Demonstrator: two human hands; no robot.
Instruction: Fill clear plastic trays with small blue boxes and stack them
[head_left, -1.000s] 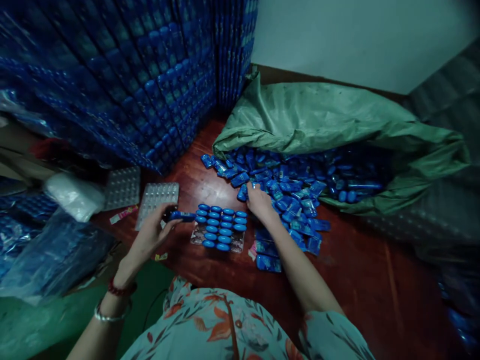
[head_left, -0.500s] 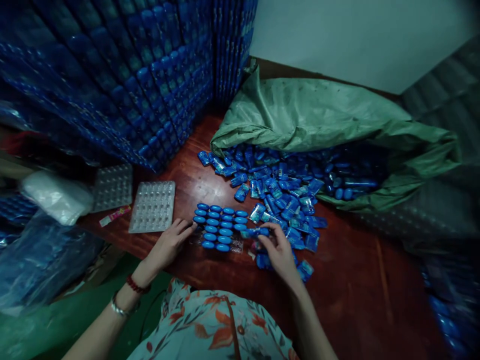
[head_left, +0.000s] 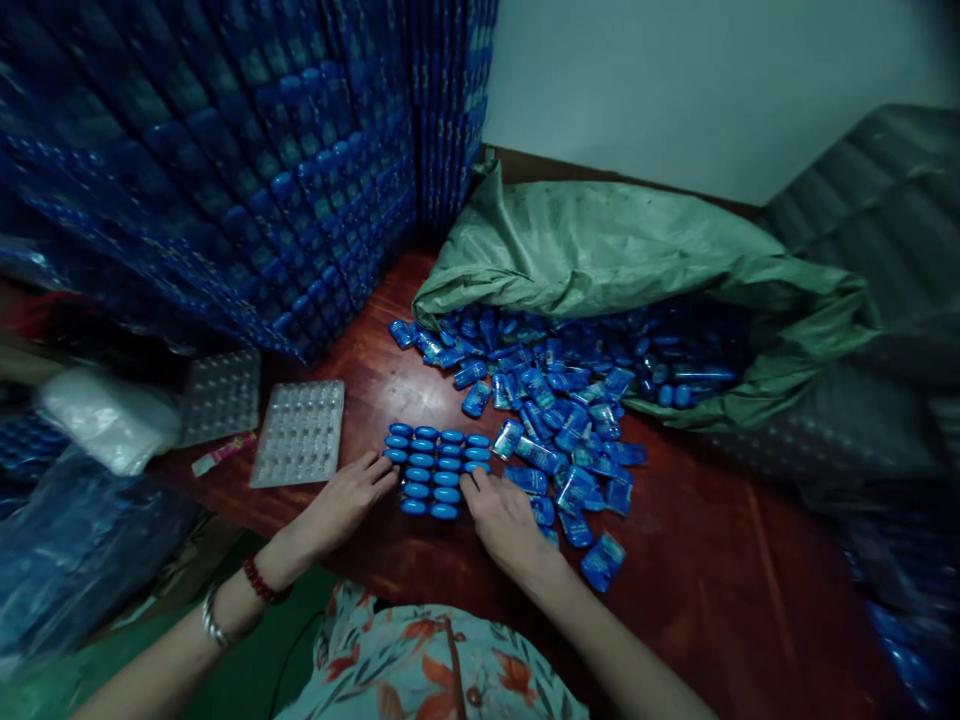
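So I'm standing here watching this person at a dark red table [head_left: 697, 570], and right at the near edge there's a block of little blue packs [head_left: 422, 462] on end, four columns with the middle two running nearest. Left hand [head_left: 349, 502] is up against the left side of it, fingers loosely bent and a bit spread, right hand [head_left: 504, 520] has its fingers curled at the near right corner. Can't tell if either one is actually gripping a pack, the fingertips are kinda lost in the blue. My guess is those packs are light, stiff plastic, and slippery with that shine, so I'd pinch one by its flat sides. Not very fragile, I reckon, but the block looks easy to tip. More loose packs [head_left: 574, 428] are heaped just to the right, running far toward the open green sack [head_left: 615, 235]. Over on the left there's a clear tray [head_left: 300, 430], probably thin and bendy, so hold it by the edges. As for brands, no luck: the loose ones have pale print, way too small and blurry to read, and the pink and white strip [head_left: 223, 453] beside the tray is just as hopeless.
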